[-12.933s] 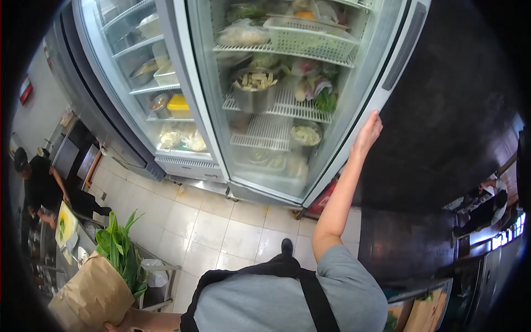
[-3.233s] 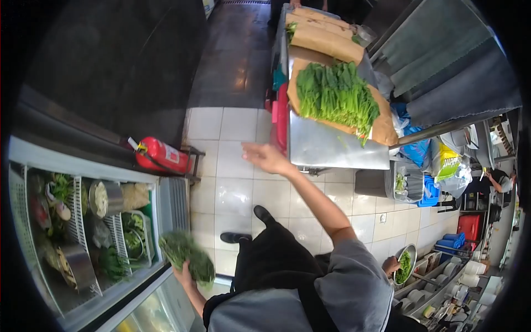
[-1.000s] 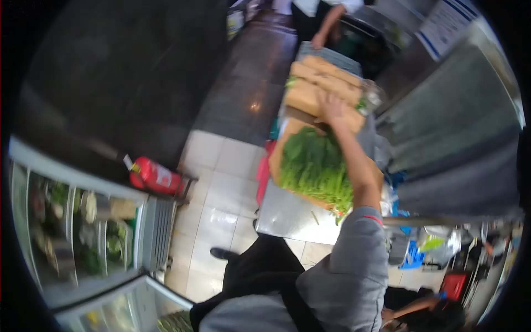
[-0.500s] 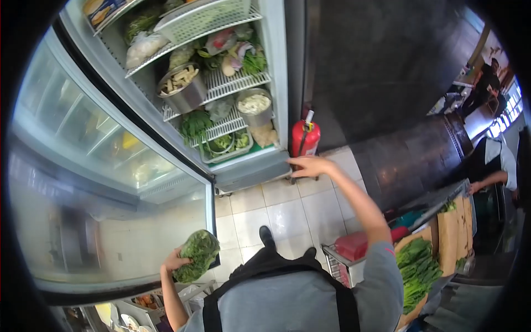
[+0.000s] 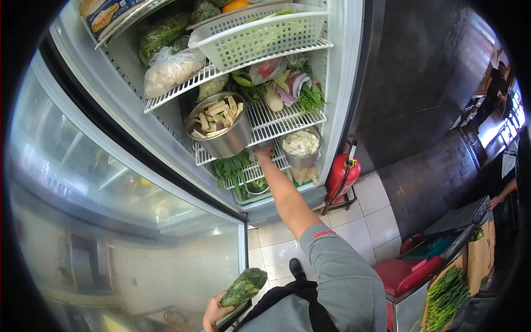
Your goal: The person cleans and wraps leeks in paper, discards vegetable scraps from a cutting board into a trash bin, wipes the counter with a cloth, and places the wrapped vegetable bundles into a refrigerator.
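In my left hand (image 5: pixel 217 310) is a bundle of leafy greens (image 5: pixel 243 288), seemingly wrapped in clear plastic, held low by the glass door (image 5: pixel 138 243). My right hand (image 5: pixel 263 151) reaches into the open refrigerator, at the lower wire shelf (image 5: pixel 279 162). Its fingers are mostly hidden under the shelf above, near what looks like a clear plastic bag. To its left stands a steel pot (image 5: pixel 229 138) of cut pale pieces; to its right, a steel container (image 5: pixel 301 160) of white shredded food. Dark leafy greens (image 5: pixel 232 166) lie below the pot.
A white perforated basket (image 5: pixel 265 44) and a bagged white item (image 5: pixel 171 72) sit on the upper shelf. Right of the refrigerator stands a red fire extinguisher (image 5: pixel 342 176). Cardboard boxes (image 5: pixel 480 254) with long greens (image 5: pixel 447 296) are at lower right, where another person's hand (image 5: pixel 493 203) shows.
My right hand has gone from beside the refrigerator's lower edge into its lower shelf. The view has moved closer to the shelves. My left hand still holds the greens.
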{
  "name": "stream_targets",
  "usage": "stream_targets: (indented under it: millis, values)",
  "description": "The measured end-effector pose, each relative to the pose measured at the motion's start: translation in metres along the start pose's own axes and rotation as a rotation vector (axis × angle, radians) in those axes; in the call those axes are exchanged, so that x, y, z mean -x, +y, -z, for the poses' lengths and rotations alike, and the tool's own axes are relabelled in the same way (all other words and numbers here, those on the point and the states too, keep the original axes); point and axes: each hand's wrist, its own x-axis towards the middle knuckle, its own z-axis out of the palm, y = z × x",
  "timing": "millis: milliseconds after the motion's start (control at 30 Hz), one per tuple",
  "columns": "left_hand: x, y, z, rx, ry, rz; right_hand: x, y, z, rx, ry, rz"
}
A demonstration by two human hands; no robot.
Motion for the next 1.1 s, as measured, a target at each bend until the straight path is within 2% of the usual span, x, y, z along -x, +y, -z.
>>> stream_targets:
  millis: [67,100,133,233,300,367,467,500,567,600,667,733,833,867,933,967,1000,1067,1100]
  values:
    - [-0.008,0.004,0.002,0.026,0.037,-0.113,-0.012,0.004,-0.001,-0.176,-0.093,-0.060]
    - [-0.005,0.005,0.001,0.043,0.050,-0.160,-0.013,0.014,0.003,-0.244,-0.196,-0.034]
    - [-0.007,0.006,0.000,0.055,0.037,-0.112,-0.024,0.033,0.007,-0.311,-0.295,-0.010]
    - [-0.018,0.030,0.001,-0.013,-0.012,-0.244,-0.041,0.078,0.039,-0.523,-0.572,0.080]
    - [-0.032,0.021,-0.003,0.003,-0.085,-0.311,0.068,0.060,0.087,-0.409,-0.556,0.033]
    - [-0.050,0.016,-0.006,0.008,-0.184,-0.382,0.112,0.104,0.114,-0.357,-0.696,0.119]
    - [-0.058,0.013,-0.012,0.007,-0.212,-0.403,0.206,0.148,0.140,-0.101,-0.844,0.473]
    - [-0.058,0.013,-0.013,0.001,-0.197,-0.399,0.235,0.137,0.149,0.144,-0.913,0.713]
    - [-0.057,0.010,-0.015,-0.011,-0.159,-0.394,0.269,0.150,0.149,0.123,-1.106,1.235]
    - [-0.058,0.011,-0.019,-0.022,-0.148,-0.389,0.282,0.154,0.144,-0.029,-1.428,0.969]
    - [-0.060,0.018,-0.030,-0.036,-0.139,-0.383,0.300,0.141,0.158,0.173,-1.432,1.188]
    - [-0.061,0.027,-0.046,-0.046,-0.138,-0.376,0.304,0.122,0.173,0.216,-1.672,0.836]
    - [-0.063,0.038,-0.069,-0.056,-0.158,-0.372,0.291,0.106,0.210,0.495,-1.539,1.089]
    - [-0.064,0.042,-0.076,-0.059,-0.166,-0.368,0.273,0.111,0.220,0.554,-1.297,1.437]
    - [-0.066,0.050,-0.089,-0.066,-0.177,-0.362,0.236,0.095,0.302,0.172,-0.904,1.562]
    - [-0.067,0.054,-0.096,-0.070,-0.185,-0.359,0.293,0.036,0.400,0.361,-0.588,1.269]
    - [-0.068,0.057,-0.103,-0.067,-0.184,-0.348,0.319,-0.004,0.482,0.371,-0.353,1.031]
    - [-0.070,0.061,-0.115,-0.051,-0.175,-0.316,0.381,-0.078,0.622,0.584,0.334,1.055]
    - [-0.071,0.063,-0.119,-0.043,-0.165,-0.299,0.377,-0.087,0.687,0.684,0.643,1.138]
